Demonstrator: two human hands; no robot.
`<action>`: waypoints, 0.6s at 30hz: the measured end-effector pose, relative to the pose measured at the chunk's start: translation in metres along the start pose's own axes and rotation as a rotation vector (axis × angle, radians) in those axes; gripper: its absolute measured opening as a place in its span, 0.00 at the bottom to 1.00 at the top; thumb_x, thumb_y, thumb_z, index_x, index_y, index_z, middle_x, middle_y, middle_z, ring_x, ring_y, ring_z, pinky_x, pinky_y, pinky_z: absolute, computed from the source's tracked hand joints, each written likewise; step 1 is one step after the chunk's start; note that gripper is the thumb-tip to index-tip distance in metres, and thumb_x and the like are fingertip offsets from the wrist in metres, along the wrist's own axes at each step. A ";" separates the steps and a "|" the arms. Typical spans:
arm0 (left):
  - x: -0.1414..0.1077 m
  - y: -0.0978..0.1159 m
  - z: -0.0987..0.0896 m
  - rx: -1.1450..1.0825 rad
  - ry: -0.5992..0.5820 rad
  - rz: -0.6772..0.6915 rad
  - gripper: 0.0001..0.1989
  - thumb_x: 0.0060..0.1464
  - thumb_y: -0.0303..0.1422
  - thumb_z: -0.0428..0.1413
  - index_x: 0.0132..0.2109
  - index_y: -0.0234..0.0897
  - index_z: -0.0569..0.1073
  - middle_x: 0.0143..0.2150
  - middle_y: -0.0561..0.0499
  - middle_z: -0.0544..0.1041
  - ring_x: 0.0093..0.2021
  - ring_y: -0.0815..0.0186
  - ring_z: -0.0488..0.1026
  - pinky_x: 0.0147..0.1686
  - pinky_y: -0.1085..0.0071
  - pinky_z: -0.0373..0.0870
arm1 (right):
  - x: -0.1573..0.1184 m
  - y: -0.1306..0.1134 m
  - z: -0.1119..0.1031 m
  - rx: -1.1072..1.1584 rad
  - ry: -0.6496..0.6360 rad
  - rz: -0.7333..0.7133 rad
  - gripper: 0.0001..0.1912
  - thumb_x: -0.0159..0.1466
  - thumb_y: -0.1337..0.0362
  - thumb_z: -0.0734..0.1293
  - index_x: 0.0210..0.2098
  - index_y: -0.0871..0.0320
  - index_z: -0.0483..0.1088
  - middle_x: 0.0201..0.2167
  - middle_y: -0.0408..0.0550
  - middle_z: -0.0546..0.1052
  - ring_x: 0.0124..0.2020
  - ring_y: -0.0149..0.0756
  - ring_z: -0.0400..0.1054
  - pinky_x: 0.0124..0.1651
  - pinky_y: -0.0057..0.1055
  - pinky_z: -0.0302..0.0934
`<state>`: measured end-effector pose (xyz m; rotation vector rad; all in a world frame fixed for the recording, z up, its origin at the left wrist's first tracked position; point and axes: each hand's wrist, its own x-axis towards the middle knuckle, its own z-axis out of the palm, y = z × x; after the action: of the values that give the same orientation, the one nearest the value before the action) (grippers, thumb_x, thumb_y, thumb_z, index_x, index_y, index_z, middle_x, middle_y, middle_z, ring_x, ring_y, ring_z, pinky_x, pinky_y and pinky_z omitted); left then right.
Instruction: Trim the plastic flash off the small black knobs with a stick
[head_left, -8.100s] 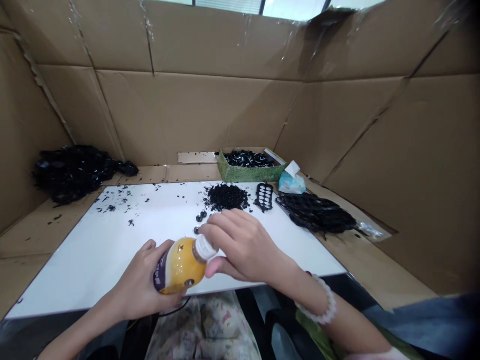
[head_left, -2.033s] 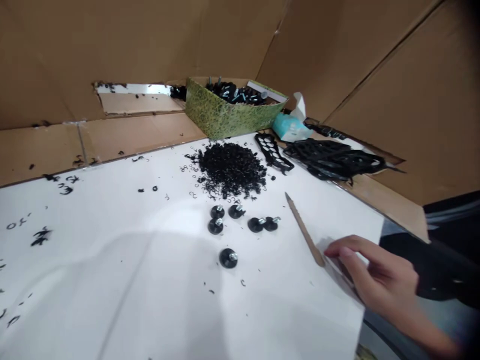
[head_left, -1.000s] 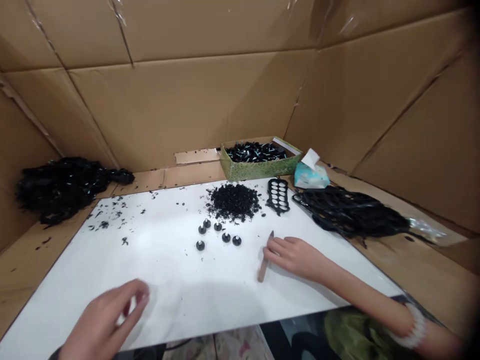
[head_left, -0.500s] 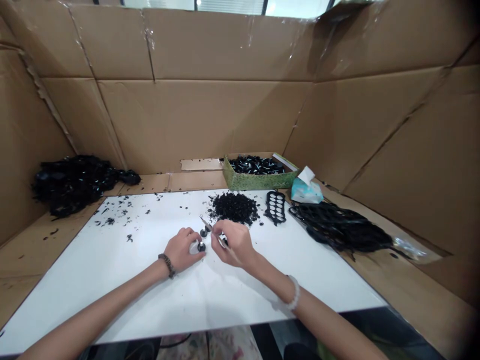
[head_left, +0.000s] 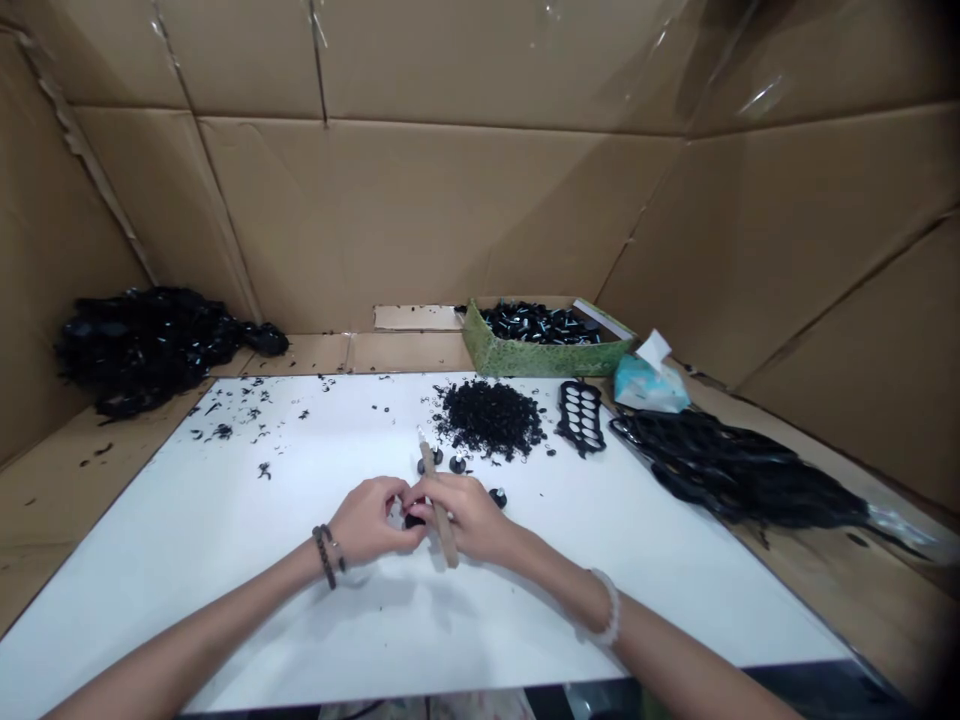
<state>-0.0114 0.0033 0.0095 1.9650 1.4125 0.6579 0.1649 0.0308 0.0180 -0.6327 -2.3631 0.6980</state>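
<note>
My left hand (head_left: pixel 375 518) is closed on a small round black part (head_left: pixel 413 520), held just above the white table between thumb and fingers. My right hand (head_left: pixel 465 515) grips a slim knife (head_left: pixel 438 500) with a tan handle, its pale tip pointing away from me. The right fingertips meet the left ones at the black part, hiding much of it. Close by lie several similar round black parts with shiny metal studs, one (head_left: pixel 457 464) beyond the right hand and another (head_left: pixel 498 497) to its right.
Behind the hands is a heap of tiny black pieces (head_left: pixel 491 418), beside a black holed frame (head_left: pixel 581 416). A green box (head_left: pixel 551 357) of studded parts, a tissue pack (head_left: pixel 651 385), and black bagged bundles (head_left: pixel 735 470) sit around the white table (head_left: pixel 300 630). Cardboard walls surround it.
My right hand has come in against the left, its fingertips now at the held part. The knife has turned more upright. The view has tilted down and shifted slightly.
</note>
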 end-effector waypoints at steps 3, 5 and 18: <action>-0.002 0.004 -0.004 -0.143 -0.013 0.017 0.08 0.41 0.35 0.56 0.26 0.37 0.64 0.23 0.57 0.62 0.25 0.70 0.58 0.26 0.74 0.54 | -0.001 0.002 0.005 0.220 0.060 0.131 0.10 0.63 0.59 0.59 0.33 0.58 0.67 0.27 0.45 0.72 0.28 0.31 0.66 0.32 0.26 0.59; -0.002 0.006 -0.006 -0.408 -0.036 -0.016 0.09 0.44 0.36 0.56 0.30 0.37 0.64 0.27 0.56 0.65 0.26 0.70 0.61 0.27 0.74 0.57 | -0.001 0.004 0.008 0.417 0.149 0.239 0.12 0.62 0.56 0.60 0.32 0.58 0.65 0.24 0.42 0.69 0.25 0.29 0.64 0.29 0.25 0.59; 0.000 -0.002 0.011 -1.028 0.045 -0.164 0.14 0.47 0.36 0.60 0.32 0.37 0.60 0.23 0.58 0.68 0.25 0.73 0.66 0.28 0.75 0.63 | -0.004 0.003 -0.004 -0.220 0.174 0.016 0.09 0.64 0.62 0.59 0.29 0.58 0.64 0.25 0.45 0.71 0.27 0.30 0.62 0.30 0.26 0.54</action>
<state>-0.0055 0.0013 0.0005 1.0147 0.9269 1.0716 0.1710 0.0319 0.0172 -0.7747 -2.2911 0.3747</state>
